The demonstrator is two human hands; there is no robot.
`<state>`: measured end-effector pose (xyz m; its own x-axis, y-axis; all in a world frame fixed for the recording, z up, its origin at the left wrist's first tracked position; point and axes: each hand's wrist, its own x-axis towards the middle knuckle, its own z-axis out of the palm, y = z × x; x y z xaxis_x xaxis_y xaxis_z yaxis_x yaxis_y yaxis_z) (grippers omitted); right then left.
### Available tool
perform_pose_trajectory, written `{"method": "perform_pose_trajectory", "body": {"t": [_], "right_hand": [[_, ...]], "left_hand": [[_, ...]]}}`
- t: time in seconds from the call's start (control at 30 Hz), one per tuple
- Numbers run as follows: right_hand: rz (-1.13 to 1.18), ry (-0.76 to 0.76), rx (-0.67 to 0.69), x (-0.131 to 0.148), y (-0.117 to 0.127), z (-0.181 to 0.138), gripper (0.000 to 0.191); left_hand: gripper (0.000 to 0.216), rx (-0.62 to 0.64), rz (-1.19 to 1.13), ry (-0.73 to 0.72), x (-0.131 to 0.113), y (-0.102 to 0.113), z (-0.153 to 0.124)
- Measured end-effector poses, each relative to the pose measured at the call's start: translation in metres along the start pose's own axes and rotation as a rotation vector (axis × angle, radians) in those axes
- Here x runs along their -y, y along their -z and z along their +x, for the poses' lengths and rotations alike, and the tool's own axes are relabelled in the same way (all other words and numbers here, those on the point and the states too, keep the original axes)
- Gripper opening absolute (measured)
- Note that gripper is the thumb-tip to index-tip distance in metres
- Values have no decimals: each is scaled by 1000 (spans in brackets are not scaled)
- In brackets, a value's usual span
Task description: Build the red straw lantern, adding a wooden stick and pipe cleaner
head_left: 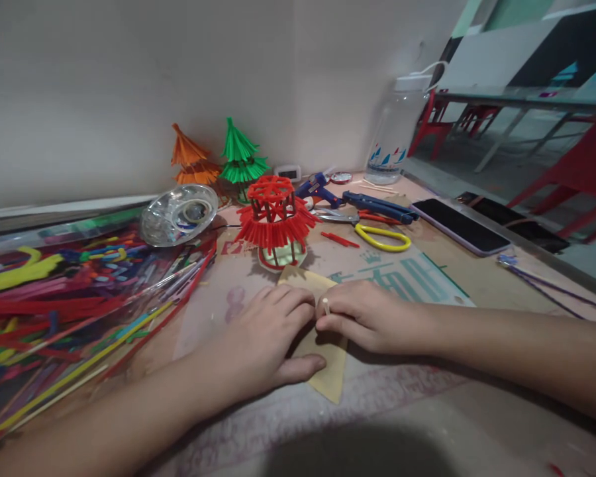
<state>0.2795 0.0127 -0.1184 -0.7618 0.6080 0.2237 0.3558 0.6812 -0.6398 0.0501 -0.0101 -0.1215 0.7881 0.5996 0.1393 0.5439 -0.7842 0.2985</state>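
A tan-yellow sheet of paper or sandpaper lies slantwise on the table under both hands. My left hand rests palm down on its left side, thumb stretched out and apart from the bent fingers; nothing shows in it. Between thumb and forefinger, my right hand pinches a short, pale wooden stick, whose end pokes up; its lower part is hidden. Just beyond the hands stands a small red pavilion-shaped model with dark posts and a pale green base.
Orange and green tiered models stand by the wall. Colourful craft strips fill the left. Scissors, blue pliers, a glue gun, a phone and a bottle lie or stand at the right.
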Motion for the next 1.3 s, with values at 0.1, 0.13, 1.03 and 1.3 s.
{"method": "perform_pose_trajectory", "body": {"t": [0.1, 0.13, 1.03, 1.3], "right_hand": [[390, -174, -93, -3, 3, 3, 29], [554, -236, -123, -5, 4, 4, 31], [8, 16, 1, -4, 6, -4, 19], [-112, 106, 2, -2, 4, -1, 23]], "left_hand": [[41, -40, -64, 8, 2, -1, 0], [36, -70, -103, 9, 3, -2, -1], [28, -93, -114, 69, 2, -5, 3], [24, -77, -115, 77, 2, -5, 2]]}}
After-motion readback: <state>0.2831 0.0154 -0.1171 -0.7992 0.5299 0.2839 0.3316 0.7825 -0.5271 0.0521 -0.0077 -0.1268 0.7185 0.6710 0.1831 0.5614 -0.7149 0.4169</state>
